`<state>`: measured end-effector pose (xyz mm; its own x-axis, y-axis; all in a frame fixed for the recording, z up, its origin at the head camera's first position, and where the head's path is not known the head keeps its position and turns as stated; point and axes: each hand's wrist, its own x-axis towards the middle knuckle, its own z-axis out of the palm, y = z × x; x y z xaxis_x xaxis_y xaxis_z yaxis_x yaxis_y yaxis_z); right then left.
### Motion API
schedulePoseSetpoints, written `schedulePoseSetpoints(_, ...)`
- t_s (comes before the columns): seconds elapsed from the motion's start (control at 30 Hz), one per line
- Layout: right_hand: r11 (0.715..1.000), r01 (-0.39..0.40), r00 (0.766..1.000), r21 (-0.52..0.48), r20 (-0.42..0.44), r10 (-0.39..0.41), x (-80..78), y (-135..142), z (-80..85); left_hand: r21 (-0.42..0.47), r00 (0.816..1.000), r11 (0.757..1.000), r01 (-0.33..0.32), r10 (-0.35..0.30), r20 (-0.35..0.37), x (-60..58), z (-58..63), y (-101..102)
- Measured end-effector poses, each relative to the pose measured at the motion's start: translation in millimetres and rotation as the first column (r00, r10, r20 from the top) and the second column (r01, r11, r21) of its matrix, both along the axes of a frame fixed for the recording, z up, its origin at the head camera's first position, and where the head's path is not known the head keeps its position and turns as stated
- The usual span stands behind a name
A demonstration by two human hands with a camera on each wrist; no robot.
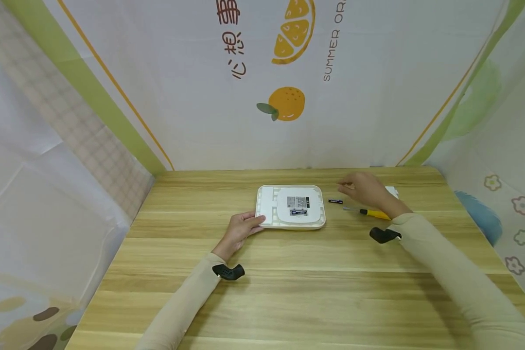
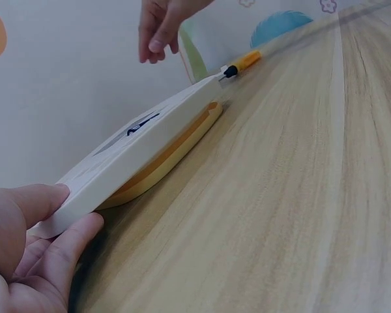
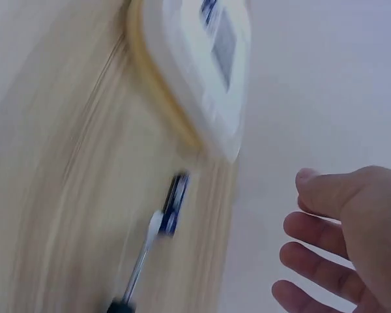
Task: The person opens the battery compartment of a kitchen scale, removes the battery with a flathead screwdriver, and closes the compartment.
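A white rectangular device with rounded corners (image 1: 267, 206) lies label side up on the table, a yellow part beneath it in the left wrist view. My left hand (image 1: 240, 230) pinches its left edge, thumb on top and fingers underneath. Inside the small open compartment sits a dark battery (image 1: 299, 212). A loose dark battery (image 1: 335, 201) lies to the right of the device. Above the table on that side is my right hand (image 1: 366, 188), fingers loosely bent, holding nothing. Close below it lies a screwdriver with a yellow and black handle (image 1: 377, 214), its tip near the loose battery.
A small white piece (image 1: 392, 191) lies behind my right hand, partly hidden by it. The wood-grain table (image 1: 297, 287) ends at a printed white curtain (image 1: 227, 131) at the back. More printed cloth hangs on both sides.
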<state>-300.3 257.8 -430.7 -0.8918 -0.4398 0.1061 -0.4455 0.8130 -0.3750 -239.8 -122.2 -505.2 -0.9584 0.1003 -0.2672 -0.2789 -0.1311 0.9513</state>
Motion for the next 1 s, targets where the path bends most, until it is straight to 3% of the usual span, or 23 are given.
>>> schedulePoseSetpoints(0.2, 0.996, -0.079, 0.995, -0.048, -0.058, 0.076, 6.7, -33.5, 2.2, 0.0, 1.0, 1.0, -0.002, 0.002, 0.007, 0.9, 0.6, 0.1)
schedulePoseSetpoints(0.47, 0.982, -0.175, 0.981, -0.069, -0.097, 0.168, 11.7, -73.1, -11.3, 0.0, 1.0, 1.0, 0.002, -0.002, 0.0, 0.6, 1.4, 0.0)
schedulePoseSetpoints(0.77, 0.973, -0.225, 0.972, -0.051, -0.087, 0.22, 10.1, -95.3, -29.2, 0.009, 1.0, 1.0, 0.013, -0.013, 0.003, 1.4, 1.1, -0.9)
schedulePoseSetpoints(1.0, 0.972, -0.229, 0.973, -0.053, -0.025, 0.228, 10.5, -102.8, -33.8, 0.018, 1.0, 1.0, 0.02, -0.02, -0.008, 0.8, 0.6, -1.2)
